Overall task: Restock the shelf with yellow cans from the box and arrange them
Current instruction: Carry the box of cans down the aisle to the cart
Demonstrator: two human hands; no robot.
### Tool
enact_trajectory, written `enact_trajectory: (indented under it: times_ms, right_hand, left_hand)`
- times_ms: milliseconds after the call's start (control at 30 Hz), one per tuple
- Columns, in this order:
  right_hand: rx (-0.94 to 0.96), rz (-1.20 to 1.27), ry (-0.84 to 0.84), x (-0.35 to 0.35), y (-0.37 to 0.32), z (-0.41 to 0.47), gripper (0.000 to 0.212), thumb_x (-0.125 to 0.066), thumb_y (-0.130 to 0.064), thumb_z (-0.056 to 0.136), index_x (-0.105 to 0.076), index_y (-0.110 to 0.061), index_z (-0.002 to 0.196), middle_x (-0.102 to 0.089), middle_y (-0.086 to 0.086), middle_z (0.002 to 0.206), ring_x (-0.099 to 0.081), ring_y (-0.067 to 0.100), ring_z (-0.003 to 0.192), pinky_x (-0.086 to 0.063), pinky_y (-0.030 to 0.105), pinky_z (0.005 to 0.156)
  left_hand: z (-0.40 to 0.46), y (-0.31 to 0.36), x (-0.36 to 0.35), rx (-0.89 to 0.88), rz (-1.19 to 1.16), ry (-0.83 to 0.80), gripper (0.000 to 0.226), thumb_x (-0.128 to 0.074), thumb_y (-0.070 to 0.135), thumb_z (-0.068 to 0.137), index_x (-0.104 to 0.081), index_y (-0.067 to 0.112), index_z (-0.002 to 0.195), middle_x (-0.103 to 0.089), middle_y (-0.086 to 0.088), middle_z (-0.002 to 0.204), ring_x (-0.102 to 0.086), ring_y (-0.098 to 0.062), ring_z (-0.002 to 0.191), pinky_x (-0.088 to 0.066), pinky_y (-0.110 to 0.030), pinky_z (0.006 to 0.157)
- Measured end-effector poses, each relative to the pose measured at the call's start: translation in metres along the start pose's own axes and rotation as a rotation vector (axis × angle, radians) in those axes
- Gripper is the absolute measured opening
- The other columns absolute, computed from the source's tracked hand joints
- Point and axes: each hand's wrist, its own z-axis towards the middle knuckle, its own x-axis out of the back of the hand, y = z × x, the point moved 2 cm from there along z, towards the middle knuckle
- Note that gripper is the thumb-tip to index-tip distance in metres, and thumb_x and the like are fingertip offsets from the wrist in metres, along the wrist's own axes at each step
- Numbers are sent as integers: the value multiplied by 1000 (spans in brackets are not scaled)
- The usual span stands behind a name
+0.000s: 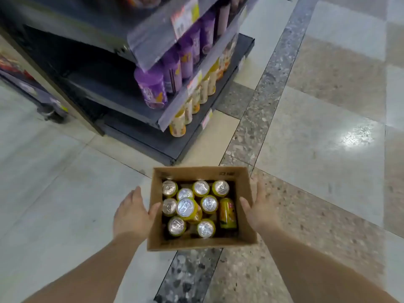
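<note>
An open cardboard box (157,232) sits low in front of me, over the tiled floor. Inside it are several yellow cans (185,207) with silver tops, most upright, one lying on its side (228,213) at the right. My left hand (132,212) is pressed against the box's left wall, thumb at the rim. My right hand (259,206) grips the right wall, thumb over the rim. The dark shelf unit (153,114) stands beyond the box, with yellow-and-white cans (178,124) on its lowest shelf.
Purple cans (150,87) fill the shelf above the lowest one, behind price tags (184,19). A wheeled base of another display (49,112) stands at the left. Glossy floor tiles with a speckled stripe (251,127) stretch to the right.
</note>
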Motion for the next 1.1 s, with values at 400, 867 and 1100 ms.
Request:
enact_trajectory:
  times_ms: [400,867,1100]
  right_hand:
    - [-46,11,107,-36,11,21,53,-51,-23,93,-32,-43,139,-69,-3,106,-66,26,91,-54,42,79]
    - [209,-69,18,95,-130,-137,42,-50,-23,95,-40,-34,135,-64,-1,108,-62,25,97,-49,36,78]
    - [476,-126,-42,172,-267,-301,44,-49,-22,97,-37,-28,138,-66,9,114,-61,33,103,-41,34,74]
  left_hand:
    - [27,-13,-52,117,-153,-166,63,-49,31,91,-19,30,146,-67,-11,110,-63,-35,96,-46,-37,74]
    - [-99,-43,179,221,-274,-46,51,-54,21,90,-37,24,138,-67,-9,112,-60,-35,101,-39,-33,74]
    - [-224,-104,377,314,-339,132,52,-54,23,88,-37,26,137,-65,-6,118,-59,-33,107,-42,-34,78]
